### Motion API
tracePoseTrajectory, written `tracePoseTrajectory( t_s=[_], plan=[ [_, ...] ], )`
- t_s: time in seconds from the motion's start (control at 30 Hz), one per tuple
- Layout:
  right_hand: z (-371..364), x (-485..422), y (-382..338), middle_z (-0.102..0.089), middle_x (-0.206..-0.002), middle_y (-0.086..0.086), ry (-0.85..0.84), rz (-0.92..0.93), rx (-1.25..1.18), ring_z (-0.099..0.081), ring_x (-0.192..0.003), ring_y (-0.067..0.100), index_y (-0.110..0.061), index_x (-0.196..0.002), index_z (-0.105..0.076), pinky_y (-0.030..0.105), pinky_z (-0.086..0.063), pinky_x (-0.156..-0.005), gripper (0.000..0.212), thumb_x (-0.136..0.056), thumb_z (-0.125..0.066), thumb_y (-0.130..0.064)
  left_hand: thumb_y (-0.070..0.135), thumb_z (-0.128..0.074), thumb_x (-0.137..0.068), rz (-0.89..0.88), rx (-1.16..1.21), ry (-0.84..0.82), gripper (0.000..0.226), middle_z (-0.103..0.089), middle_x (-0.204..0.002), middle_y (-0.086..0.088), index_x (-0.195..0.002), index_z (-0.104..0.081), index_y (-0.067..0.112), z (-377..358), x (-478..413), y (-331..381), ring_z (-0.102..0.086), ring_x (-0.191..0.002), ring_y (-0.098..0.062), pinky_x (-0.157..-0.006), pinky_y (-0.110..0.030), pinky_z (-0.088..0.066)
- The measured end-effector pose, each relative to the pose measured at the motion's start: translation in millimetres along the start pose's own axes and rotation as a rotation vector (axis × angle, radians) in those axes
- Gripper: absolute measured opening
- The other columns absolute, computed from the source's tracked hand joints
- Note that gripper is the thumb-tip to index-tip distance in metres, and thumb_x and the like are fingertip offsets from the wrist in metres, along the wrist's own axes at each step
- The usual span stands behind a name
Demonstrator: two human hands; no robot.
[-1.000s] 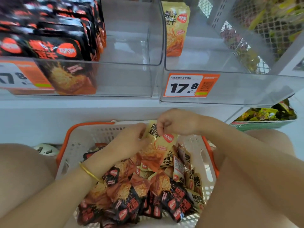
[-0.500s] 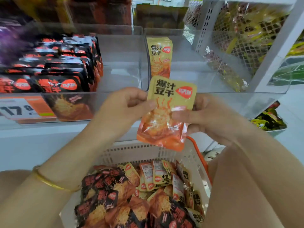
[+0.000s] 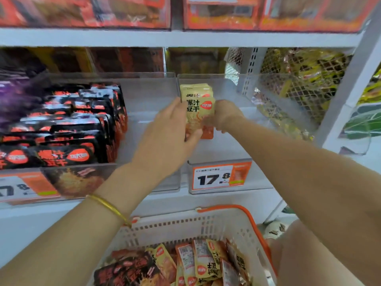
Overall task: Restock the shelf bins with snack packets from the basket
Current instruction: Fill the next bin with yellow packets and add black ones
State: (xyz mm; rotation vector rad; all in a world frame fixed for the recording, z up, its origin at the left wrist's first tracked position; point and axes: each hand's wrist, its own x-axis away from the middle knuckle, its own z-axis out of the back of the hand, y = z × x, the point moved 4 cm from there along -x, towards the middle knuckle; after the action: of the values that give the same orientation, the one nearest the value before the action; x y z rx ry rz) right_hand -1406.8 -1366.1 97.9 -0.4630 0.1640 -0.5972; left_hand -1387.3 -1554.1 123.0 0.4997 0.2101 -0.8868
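Observation:
A yellow-and-orange snack packet [image 3: 198, 112] stands upright inside the clear right-hand shelf bin [image 3: 257, 178], just in front of a few matching yellow packets [image 3: 195, 89]. My left hand [image 3: 167, 139] grips its left edge and lower corner. My right hand [image 3: 223, 116] holds its right edge with curled fingers. Below, the white basket with an orange rim [image 3: 206, 226] holds several yellow and black-and-red packets [image 3: 198, 263].
The left clear bin [image 3: 152, 96] carries rows of black-and-red packets [image 3: 68, 124]. Orange price tags reading 17.8 [image 3: 218, 176] hang on the bin fronts. A shelf of red boxes [image 3: 268, 13] sits above. White mesh [image 3: 299, 83] closes the right side.
Both hands lifted the yellow packet out of the basket, then carried it up and forward into the right-hand bin. The view tilted upward to the shelf.

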Motion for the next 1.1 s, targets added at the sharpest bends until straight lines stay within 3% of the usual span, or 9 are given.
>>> tracePoseTrajectory(
  t_s=[0.17,0.27,0.4,0.5,0.67,0.8,0.93,1.03,1.1],
  plan=[
    [-11.8,-18.0,4.1,-0.07,-0.098,0.017,0.047,-0.078,-0.144,-0.068,-0.089,0.032,-0.01,-0.074,-0.053,0.041,-0.056,-0.083,0.021,-0.085,-0.066,-0.023,0.044,-0.045,-0.09,-0.011,0.033,0.035,0.069,-0.021,-0.156,-0.008,-0.147,-0.026,0.01,0.7,2.7,-0.1,-0.02,-0.143,-0.02,-0.114,-0.032,-0.016],
    [-18.4,-24.1,3.6,-0.069,-0.102,0.02,0.033,-0.109,-0.26,-0.068,-0.091,0.034,-0.005,-0.084,-0.056,0.043,-0.056,-0.082,0.02,-0.083,-0.07,-0.019,0.035,-0.051,-0.093,-0.016,0.056,0.041,0.065,-0.02,-0.156,-0.006,-0.147,-0.025,0.01,0.3,2.9,0.4,-0.018,-0.143,-0.019,-0.114,-0.028,-0.014],
    [-18.5,-19.9,9.1,-0.067,-0.079,0.018,-0.04,-0.183,-0.336,-0.064,-0.049,0.023,-0.003,-0.081,-0.05,0.031,-0.057,-0.048,0.029,-0.082,-0.073,-0.021,0.045,-0.042,-0.087,-0.024,0.069,0.047,0.07,-0.022,-0.156,-0.006,-0.147,-0.027,0.012,1.3,2.7,-0.4,-0.019,-0.143,-0.019,-0.114,-0.029,-0.016],
    [-14.4,-14.6,7.4,-0.065,-0.074,0.016,-0.05,-0.199,-0.318,-0.058,-0.039,0.018,-0.006,-0.073,-0.046,0.025,-0.05,-0.038,0.033,-0.082,-0.074,-0.02,0.039,-0.049,-0.094,-0.017,0.087,0.034,0.065,-0.018,-0.157,-0.002,-0.149,-0.023,0.014,1.1,4.3,0.2,-0.015,-0.144,-0.016,-0.114,-0.028,-0.014],
    [9.5,8.8,-7.6,-0.068,-0.082,0.018,-0.057,-0.148,-0.271,-0.065,-0.056,0.025,-0.006,-0.069,-0.048,0.034,-0.059,-0.059,0.03,-0.085,-0.071,-0.017,0.043,-0.042,-0.093,-0.015,0.116,0.116,0.061,-0.028,-0.153,-0.002,-0.146,-0.03,0.014,11.3,13.9,4.1,-0.022,-0.14,-0.015,-0.111,-0.022,-0.014],
    [61.7,99.7,-23.4,-0.068,-0.071,0.02,0.004,0.08,-0.412,-0.069,-0.06,0.027,-0.005,-0.065,-0.05,0.039,-0.06,-0.061,0.027,-0.087,-0.067,-0.008,0.023,-0.043,-0.089,-0.172,0.223,0.336,0.036,-0.049,-0.108,0.005,-0.117,-0.057,0.006,25.8,67.1,10.0,-0.049,-0.106,-0.018,-0.09,-0.026,-0.036],
    [25.7,193.1,-7.6,-0.065,-0.066,0.021,-0.441,0.109,-0.425,-0.065,-0.051,0.024,0.003,-0.081,-0.058,0.033,-0.056,-0.05,0.009,-0.086,-0.064,-0.002,0.018,-0.043,-0.087,-0.202,0.187,0.135,0.027,-0.059,-0.099,0.005,-0.102,-0.064,0.01,-14.8,122.9,0.2,-0.053,-0.095,-0.015,-0.082,-0.025,-0.039],
    [-64.3,197.2,11.1,-0.068,-0.081,0.022,-0.764,-0.002,-0.045,-0.068,-0.064,0.028,0.004,-0.092,-0.061,0.033,-0.057,-0.059,0.008,-0.09,-0.057,-0.004,0.02,-0.04,-0.085,-0.142,0.156,-0.095,0.029,-0.063,-0.097,0.001,-0.098,-0.065,0.013,-57.7,141.1,-13.8,-0.056,-0.092,-0.018,-0.076,-0.037,-0.05],
    [-126.1,179.5,33.6,-0.068,-0.086,0.015,-0.828,-0.005,0.196,-0.064,-0.069,0.027,0.001,-0.092,-0.059,0.032,-0.055,-0.061,0.01,-0.093,-0.053,-0.007,0.022,-0.037,-0.085,-0.083,0.157,-0.191,0.032,-0.063,-0.098,0.001,-0.1,-0.065,0.015,-78.0,145.4,-20.1,-0.057,-0.095,-0.019,-0.078,-0.037,-0.051]
  ],
)
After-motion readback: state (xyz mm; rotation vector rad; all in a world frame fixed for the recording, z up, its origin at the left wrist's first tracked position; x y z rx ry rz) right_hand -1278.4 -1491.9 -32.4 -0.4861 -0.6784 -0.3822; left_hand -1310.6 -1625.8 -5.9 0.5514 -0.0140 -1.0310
